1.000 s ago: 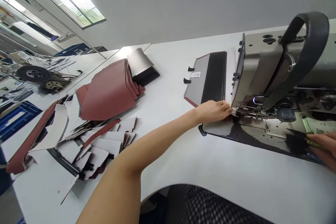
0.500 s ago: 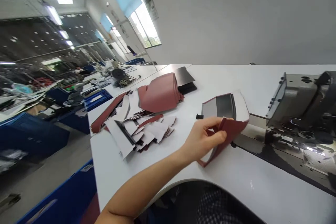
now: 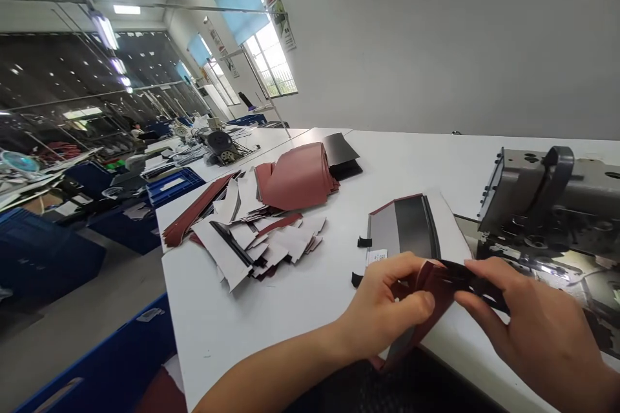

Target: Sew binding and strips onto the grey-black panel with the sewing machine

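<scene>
My left hand [image 3: 385, 306] pinches the near edge of a maroon, grey and black panel [image 3: 404, 229] that lies bent on the white table [image 3: 300, 297]. My right hand [image 3: 526, 329] comes in from the right, its fingers closed on a narrow black strip [image 3: 467, 277] at the same folded edge. Both hands meet just in front of the sewing machine [image 3: 547, 200], whose grey head stands at the right.
A pile of cut white, black and maroon pieces [image 3: 252, 239] and a stack of maroon sheets [image 3: 295, 177] lie to the left. Black sheets [image 3: 341, 155] sit behind the stack. Blue crates [image 3: 174, 184] and other work tables fill the hall at far left.
My left hand has drawn the panel from the machine toward me and folded its near edge. My right hand has come back into view and taken hold of the black strip. The camera has turned left.
</scene>
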### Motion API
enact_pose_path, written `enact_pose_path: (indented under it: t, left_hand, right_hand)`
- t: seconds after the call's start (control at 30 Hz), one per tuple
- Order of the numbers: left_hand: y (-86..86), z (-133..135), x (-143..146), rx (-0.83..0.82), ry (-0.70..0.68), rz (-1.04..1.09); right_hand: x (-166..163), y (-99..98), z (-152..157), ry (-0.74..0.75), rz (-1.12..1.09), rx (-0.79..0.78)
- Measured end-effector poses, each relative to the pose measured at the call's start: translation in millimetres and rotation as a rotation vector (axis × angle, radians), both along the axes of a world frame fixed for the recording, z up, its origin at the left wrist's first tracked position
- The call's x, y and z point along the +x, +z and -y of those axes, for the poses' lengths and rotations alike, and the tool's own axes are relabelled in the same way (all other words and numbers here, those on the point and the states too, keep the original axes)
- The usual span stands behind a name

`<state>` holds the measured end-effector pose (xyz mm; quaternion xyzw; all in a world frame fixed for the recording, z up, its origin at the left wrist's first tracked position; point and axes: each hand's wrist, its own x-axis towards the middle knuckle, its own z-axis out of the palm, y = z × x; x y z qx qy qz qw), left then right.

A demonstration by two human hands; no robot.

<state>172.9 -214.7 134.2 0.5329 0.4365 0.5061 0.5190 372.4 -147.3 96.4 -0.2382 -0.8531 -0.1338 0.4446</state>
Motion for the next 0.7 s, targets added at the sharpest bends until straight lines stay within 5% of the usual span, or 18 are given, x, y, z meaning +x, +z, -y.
enact_pose_path:
  t: [0.37,0.7]
  left_hand:
    - [2.6,0.0,-4.2,-0.159,-0.008,0.024]
    - [-8.4,5.5,-4.7,-0.254,-0.037,0.089]
  right_hand:
    - [29.5,-17.9,-6.3,-0.122,-0.062,-0.142]
    - [8.1,-21.9,-1.6,0.014,-0.015,-0.243]
